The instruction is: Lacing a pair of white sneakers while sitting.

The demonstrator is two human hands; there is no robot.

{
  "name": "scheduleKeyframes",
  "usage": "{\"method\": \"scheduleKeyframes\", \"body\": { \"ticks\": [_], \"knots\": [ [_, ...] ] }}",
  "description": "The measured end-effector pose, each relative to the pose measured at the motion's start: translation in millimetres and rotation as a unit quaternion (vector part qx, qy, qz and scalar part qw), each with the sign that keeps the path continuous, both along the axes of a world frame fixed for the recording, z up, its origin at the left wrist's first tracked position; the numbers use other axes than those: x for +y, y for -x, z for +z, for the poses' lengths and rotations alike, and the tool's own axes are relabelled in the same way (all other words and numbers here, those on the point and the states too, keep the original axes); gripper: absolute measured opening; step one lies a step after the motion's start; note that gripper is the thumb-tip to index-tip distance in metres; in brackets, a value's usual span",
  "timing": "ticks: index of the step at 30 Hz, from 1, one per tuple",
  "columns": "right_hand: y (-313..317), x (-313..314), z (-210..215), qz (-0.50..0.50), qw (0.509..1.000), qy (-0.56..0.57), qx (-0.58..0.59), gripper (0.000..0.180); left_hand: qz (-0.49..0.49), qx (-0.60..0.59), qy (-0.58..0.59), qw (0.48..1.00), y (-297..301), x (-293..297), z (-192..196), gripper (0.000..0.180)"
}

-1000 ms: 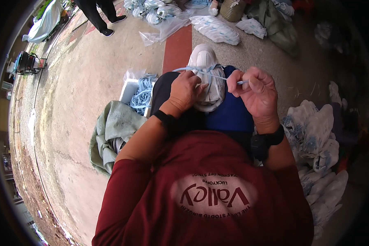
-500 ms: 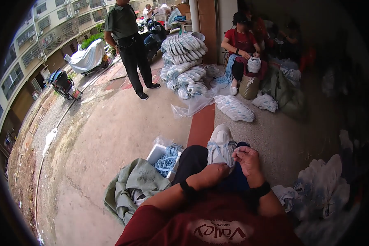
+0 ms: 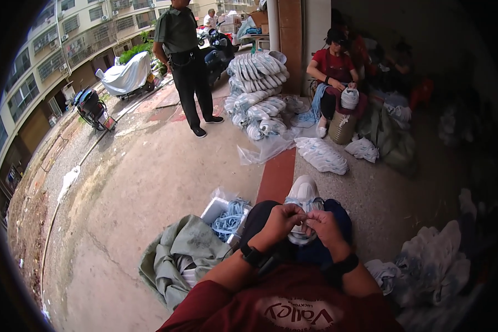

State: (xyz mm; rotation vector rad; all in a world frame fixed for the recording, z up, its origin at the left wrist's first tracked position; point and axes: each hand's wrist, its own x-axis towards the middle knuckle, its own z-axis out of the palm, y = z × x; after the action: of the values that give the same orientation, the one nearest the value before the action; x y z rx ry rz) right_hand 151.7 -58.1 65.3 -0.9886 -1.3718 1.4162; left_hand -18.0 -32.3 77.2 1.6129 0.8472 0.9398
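A white sneaker (image 3: pixel 304 190) rests on my lap between my knees, its toe pointing away from me. Light blue lace (image 3: pixel 311 204) crosses its upper. Just above the shoe's opening my left hand (image 3: pixel 283 221) and my right hand (image 3: pixel 324 226) meet, fingertips pinched close together. Both seem to grip the thin lace, though its ends are mostly covered by the fingers. The heel part of the sneaker shows below my hands.
To my left stand a white foam box (image 3: pixel 212 210) of blue laces (image 3: pixel 230 221) and a green cloth sack (image 3: pixel 185 243). White shoes (image 3: pixel 434 252) are heaped at right; more shoes (image 3: pixel 257 72) are stacked ahead. A seated co-worker (image 3: pixel 333 69) handles a shoe; another person (image 3: pixel 183 55) stands.
My left hand has risen from the shoe's near end to meet the right hand over its middle. The right hand has shifted slightly down. The whole view has tilted a little.
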Motion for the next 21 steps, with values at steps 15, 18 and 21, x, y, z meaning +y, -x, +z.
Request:
{"method": "scheduleKeyframes", "body": {
  "ticks": [15, 18, 21],
  "knots": [
    [-10.1, -0.8, -7.6, 0.059, 0.983, -0.060, -0.163, 0.010, -0.060, -0.080, 0.102, 0.990, 5.7, 3.1, -13.8, 0.007],
    [-7.2, -5.4, 0.9, 0.049, 0.985, -0.071, -0.149, 0.011, -0.069, -0.095, 0.115, 0.986, 6.7, 4.0, -12.7, 0.007],
    [-10.1, -5.7, -3.4, 0.059, 0.984, -0.075, -0.148, 0.012, -0.066, -0.085, 0.113, 0.988, 6.6, 2.5, -13.6, 0.006]
  ]
}}
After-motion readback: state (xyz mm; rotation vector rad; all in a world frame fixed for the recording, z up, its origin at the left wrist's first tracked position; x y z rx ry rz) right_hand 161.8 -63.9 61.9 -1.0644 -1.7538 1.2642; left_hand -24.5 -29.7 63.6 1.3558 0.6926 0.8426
